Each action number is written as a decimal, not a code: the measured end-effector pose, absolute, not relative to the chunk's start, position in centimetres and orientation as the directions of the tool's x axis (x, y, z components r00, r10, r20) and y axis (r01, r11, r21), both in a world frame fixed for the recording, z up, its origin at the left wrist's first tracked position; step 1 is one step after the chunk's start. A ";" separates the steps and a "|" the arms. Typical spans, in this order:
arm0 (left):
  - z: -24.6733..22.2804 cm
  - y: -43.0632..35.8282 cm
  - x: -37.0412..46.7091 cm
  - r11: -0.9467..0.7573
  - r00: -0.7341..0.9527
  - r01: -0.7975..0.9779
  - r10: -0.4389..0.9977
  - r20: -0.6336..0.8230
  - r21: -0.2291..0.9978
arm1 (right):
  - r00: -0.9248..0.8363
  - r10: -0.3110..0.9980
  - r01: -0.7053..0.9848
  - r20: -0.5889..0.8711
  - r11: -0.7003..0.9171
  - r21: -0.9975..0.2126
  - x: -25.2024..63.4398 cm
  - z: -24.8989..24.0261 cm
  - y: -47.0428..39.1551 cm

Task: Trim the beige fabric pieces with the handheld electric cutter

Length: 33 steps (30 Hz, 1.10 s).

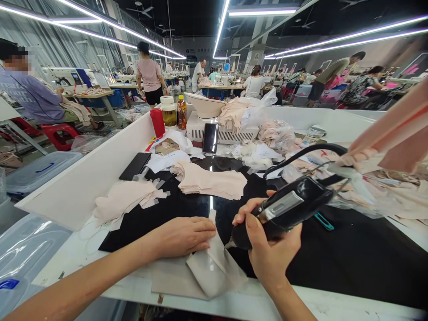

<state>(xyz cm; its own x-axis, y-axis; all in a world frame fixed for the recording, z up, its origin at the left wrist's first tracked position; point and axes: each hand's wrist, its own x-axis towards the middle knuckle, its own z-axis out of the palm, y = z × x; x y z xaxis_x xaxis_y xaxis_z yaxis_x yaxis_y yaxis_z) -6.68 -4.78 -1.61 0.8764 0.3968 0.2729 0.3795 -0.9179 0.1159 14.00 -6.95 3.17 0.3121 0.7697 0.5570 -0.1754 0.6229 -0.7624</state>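
Observation:
My left hand (190, 234) lies flat, fingers stretched together, on a folded piece of thin beige fabric (214, 267) at the table's front edge. A translucent strip (213, 216) sticks up past its fingertips. My right hand (270, 249) is wrapped round a black corded hand tool (284, 207) with a silver plate on its side. The tool's small metal tip (230, 244) points left, close to the fabric's right edge; whether they touch, I cannot tell. Beyond my hands lies a neat stack of pale pink cut pieces (210, 180). A looser pile of pale pieces (125, 200) is at the left.
A black mat (354, 254) covers much of the table. Teal snips (324, 221) lie behind my right hand. Pink fabric (397, 120) hangs at the right near the tool's cable (304, 151). A phone (210, 138), jars and a scale (205, 106) stand at the back.

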 end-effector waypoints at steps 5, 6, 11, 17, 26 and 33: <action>-0.9 -4.8 -6.5 -0.915 0.884 0.389 0.403 0.237 0.106 | 0.317 0.770 -0.174 0.554 0.622 -0.764 13.9 3.2 -6.9; -0.7 -4.9 -6.5 -0.916 0.887 0.389 0.402 0.226 0.101 | 0.315 0.772 -0.183 0.552 0.620 -0.763 13.9 3.2 -6.9; -0.3 -5.5 -6.2 -0.919 0.900 0.392 0.391 0.195 0.037 | 0.299 0.772 -0.217 0.561 0.628 -0.747 14.0 3.0 -6.9; -0.9 -5.9 -6.0 -0.927 0.901 0.374 0.361 0.241 -0.009 | 0.294 0.769 -0.219 0.568 0.632 -0.743 14.0 2.9 -6.9; -1.5 -6.1 -6.1 -0.922 0.892 0.388 0.380 0.247 0.015 | 0.326 0.777 -0.221 0.538 0.616 -0.756 14.1 3.1 -6.9; -1.1 -6.3 -6.0 -0.915 0.881 0.397 0.401 0.250 0.068 | 0.333 0.774 -0.217 0.538 0.618 -0.755 13.6 3.0 -6.3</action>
<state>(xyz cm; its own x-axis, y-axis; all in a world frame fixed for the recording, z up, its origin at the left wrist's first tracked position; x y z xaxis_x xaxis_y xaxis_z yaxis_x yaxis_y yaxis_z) -6.01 -6.35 -1.08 0.8813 0.4009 0.2500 0.3971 -0.9153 0.0681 13.56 -6.25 3.04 0.3327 0.7745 0.5381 -0.2172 0.6182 -0.7554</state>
